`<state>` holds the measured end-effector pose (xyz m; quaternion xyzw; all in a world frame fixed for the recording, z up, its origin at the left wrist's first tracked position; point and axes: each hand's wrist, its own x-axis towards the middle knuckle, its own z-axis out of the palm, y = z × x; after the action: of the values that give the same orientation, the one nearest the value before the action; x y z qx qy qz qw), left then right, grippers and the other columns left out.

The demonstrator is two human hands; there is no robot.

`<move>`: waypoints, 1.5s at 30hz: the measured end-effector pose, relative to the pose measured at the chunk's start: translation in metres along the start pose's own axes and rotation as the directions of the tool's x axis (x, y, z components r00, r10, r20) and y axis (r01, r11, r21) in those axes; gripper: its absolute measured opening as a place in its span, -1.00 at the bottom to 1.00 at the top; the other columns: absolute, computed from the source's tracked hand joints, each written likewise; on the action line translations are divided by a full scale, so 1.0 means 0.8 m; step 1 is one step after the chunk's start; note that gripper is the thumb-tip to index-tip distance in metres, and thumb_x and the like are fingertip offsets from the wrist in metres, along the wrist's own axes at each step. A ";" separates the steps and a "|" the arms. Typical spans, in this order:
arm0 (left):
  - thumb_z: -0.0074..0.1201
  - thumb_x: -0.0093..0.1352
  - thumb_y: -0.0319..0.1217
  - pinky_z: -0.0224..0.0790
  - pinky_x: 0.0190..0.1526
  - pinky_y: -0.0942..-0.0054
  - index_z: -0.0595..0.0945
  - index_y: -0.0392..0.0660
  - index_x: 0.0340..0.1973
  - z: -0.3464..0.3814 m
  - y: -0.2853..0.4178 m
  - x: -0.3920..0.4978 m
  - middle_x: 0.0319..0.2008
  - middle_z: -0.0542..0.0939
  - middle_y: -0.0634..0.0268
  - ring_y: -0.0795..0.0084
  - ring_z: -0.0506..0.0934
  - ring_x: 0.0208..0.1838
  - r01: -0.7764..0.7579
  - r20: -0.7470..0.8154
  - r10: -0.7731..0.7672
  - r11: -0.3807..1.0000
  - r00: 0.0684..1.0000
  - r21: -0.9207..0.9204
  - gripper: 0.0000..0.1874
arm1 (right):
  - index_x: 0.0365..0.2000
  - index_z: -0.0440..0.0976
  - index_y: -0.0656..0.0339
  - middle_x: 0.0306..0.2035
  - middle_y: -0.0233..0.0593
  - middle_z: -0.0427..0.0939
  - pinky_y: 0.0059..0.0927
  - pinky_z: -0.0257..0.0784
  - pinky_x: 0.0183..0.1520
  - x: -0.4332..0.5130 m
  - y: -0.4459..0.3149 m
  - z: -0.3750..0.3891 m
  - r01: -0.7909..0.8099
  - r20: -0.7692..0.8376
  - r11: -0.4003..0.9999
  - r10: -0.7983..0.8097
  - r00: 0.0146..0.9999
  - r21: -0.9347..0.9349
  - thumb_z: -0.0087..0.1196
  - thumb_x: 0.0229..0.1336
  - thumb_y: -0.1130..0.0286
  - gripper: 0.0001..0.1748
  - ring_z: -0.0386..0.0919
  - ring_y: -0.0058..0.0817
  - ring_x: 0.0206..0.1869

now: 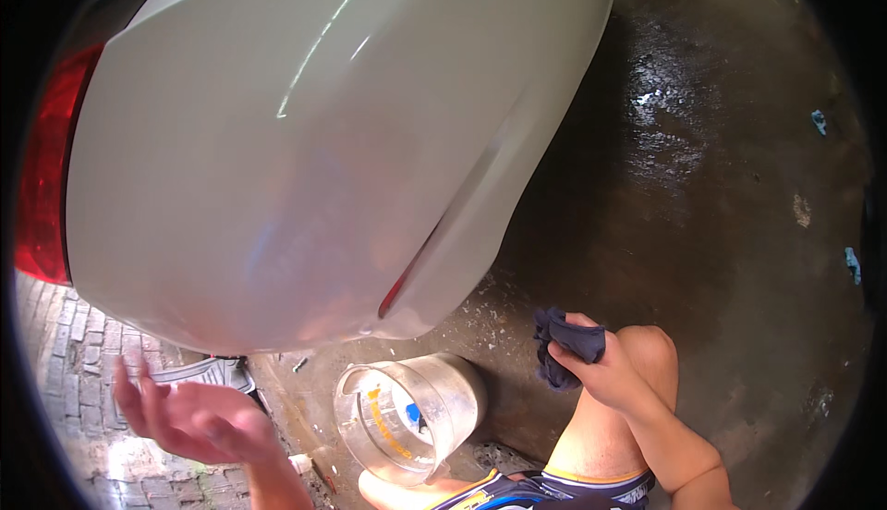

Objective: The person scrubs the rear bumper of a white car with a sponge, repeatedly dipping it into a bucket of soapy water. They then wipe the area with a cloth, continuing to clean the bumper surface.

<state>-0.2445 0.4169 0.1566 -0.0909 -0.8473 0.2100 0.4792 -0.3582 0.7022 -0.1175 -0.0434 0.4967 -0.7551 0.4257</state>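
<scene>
In my right hand [610, 371] is a bunched dark cloth [576, 342], held above my bent knee. My left hand [197, 420] is raised, palm up and fingers apart, with nothing in it. Before me the pale, glossy rear bumper [277, 184] of a car fills much of the view. A red tail light [52, 170] is at its left, and a narrow red reflector [393, 296] sits low on the bumper. Neither hand touches the car. Between my hands stands a translucent plastic bucket [461, 392], its open mouth showing, with yellow writing on its wall.
Dark wet concrete floor [727, 288] spreads to the right, with two small blue scraps [819, 122] on it. Brick paving [83, 371] lies at the left. Behind my left hand a grey slotted piece [208, 373] rests on the ground under the bumper's edge.
</scene>
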 end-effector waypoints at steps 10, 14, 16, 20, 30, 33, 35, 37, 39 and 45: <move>-0.31 0.62 0.04 0.09 0.48 -0.09 0.32 -0.18 0.31 0.033 -0.010 0.036 0.41 0.22 -0.06 0.04 0.20 0.50 -0.052 0.092 0.013 0.898 0.996 0.437 -0.40 | 0.03 0.52 0.37 -0.08 -0.12 0.62 -0.42 0.44 0.07 0.008 -0.005 -0.050 0.139 -0.033 0.947 -0.155 0.987 -0.288 0.35 0.07 0.62 -0.53 0.59 -0.32 -0.07; -0.23 0.59 0.05 0.12 0.48 -0.10 0.34 -0.16 0.31 0.026 -0.014 0.039 0.39 0.28 -0.01 0.05 0.26 0.48 -0.092 0.105 0.056 0.921 0.993 0.378 -0.40 | 0.07 0.50 0.38 0.06 -0.17 0.56 -0.47 0.35 0.19 0.008 -0.023 -0.054 -0.062 -0.156 0.991 0.043 0.987 -0.117 0.29 0.15 0.55 -0.55 0.50 -0.46 0.08; -0.21 0.58 0.05 0.10 0.49 -0.13 0.32 -0.16 0.31 0.028 -0.014 0.041 0.39 0.28 -0.01 0.02 0.24 0.49 -0.082 0.107 0.046 0.931 0.993 0.356 -0.40 | 0.12 0.47 0.41 0.13 -0.12 0.54 -0.44 0.29 0.29 0.007 -0.030 -0.060 -0.245 -0.185 0.942 0.205 0.961 -0.230 0.24 0.23 0.45 -0.53 0.46 -0.48 0.16; -0.20 0.57 0.05 0.07 0.50 -0.17 0.33 -0.17 0.29 0.035 -0.009 0.040 0.38 0.29 -0.02 0.01 0.23 0.50 -0.045 0.091 0.014 0.936 0.996 0.349 -0.39 | 0.22 0.37 0.45 0.21 -0.07 0.50 -0.22 0.26 0.37 0.004 -0.022 -0.076 0.037 -0.254 0.992 -0.066 0.965 -0.121 0.09 0.42 0.19 -0.43 0.45 -0.35 0.26; -0.27 0.59 0.08 0.22 0.41 0.01 0.24 -0.29 0.33 0.028 -0.020 0.040 0.39 0.21 -0.12 0.03 0.25 0.45 -0.083 0.088 0.057 0.937 0.995 0.340 -0.31 | 0.38 0.22 0.36 0.38 -0.14 0.35 -0.20 0.11 0.49 -0.015 -0.014 -0.077 0.330 -0.281 0.923 -0.270 0.921 0.197 -0.25 0.59 0.08 -0.38 0.31 -0.31 0.42; -0.21 0.61 -0.02 0.33 0.37 0.16 0.31 -0.37 0.26 0.039 -0.024 0.041 0.31 0.27 -0.07 0.11 0.32 0.39 -0.160 0.057 0.151 0.955 0.987 0.250 -0.39 | 0.40 0.19 0.37 0.39 -0.13 0.34 -0.21 0.09 0.50 -0.003 -0.017 -0.061 0.413 -0.322 0.902 -0.357 0.877 0.124 -0.24 0.59 0.12 -0.38 0.30 -0.30 0.44; -0.13 0.60 -0.03 0.37 0.36 0.17 0.35 -0.32 0.23 0.047 -0.026 0.042 0.30 0.25 0.01 0.19 0.31 0.39 -0.142 -0.005 0.145 0.976 0.989 0.165 -0.43 | 0.41 0.18 0.38 0.42 -0.14 0.30 -0.22 0.08 0.51 0.006 -0.025 -0.044 0.485 -0.340 0.873 -0.441 0.830 0.052 -0.21 0.58 0.17 -0.39 0.29 -0.30 0.44; -0.09 0.59 -0.07 0.42 0.34 0.22 0.38 -0.31 0.21 0.052 -0.026 0.041 0.31 0.20 0.03 0.23 0.28 0.40 -0.131 -0.008 0.132 0.989 0.991 0.069 -0.46 | 0.42 0.15 0.40 0.44 -0.11 0.27 -0.22 0.12 0.50 0.013 -0.043 -0.024 0.545 -0.292 0.833 -0.548 0.784 -0.096 -0.19 0.56 0.24 -0.40 0.27 -0.29 0.45; -0.05 0.59 -0.10 0.45 0.31 0.28 0.40 -0.30 0.21 0.053 -0.026 0.041 0.32 0.16 0.02 0.24 0.25 0.41 -0.105 0.003 0.106 0.994 0.994 -0.004 -0.48 | 0.40 0.18 0.41 0.40 -0.09 0.32 -0.24 0.18 0.47 0.029 -0.067 0.001 0.635 -0.270 0.763 -0.642 0.718 -0.125 -0.15 0.54 0.30 -0.43 0.32 -0.30 0.42; 0.05 0.55 -0.11 0.44 0.22 0.32 0.44 -0.25 0.24 0.038 -0.024 0.040 0.33 0.15 0.02 0.17 0.22 0.40 -0.133 0.015 0.132 0.986 0.991 0.099 -0.47 | 0.14 0.49 0.38 0.19 -0.14 0.51 -0.39 0.29 0.31 0.101 -0.113 0.075 0.771 -0.142 0.507 -0.858 0.493 -0.385 0.15 0.40 0.40 -0.61 0.44 -0.43 0.23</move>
<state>-0.2859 0.4030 0.1762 -0.1223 -0.8300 0.2838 0.4644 -0.4343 0.6171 -0.0455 -0.2116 0.5738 -0.7868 -0.0825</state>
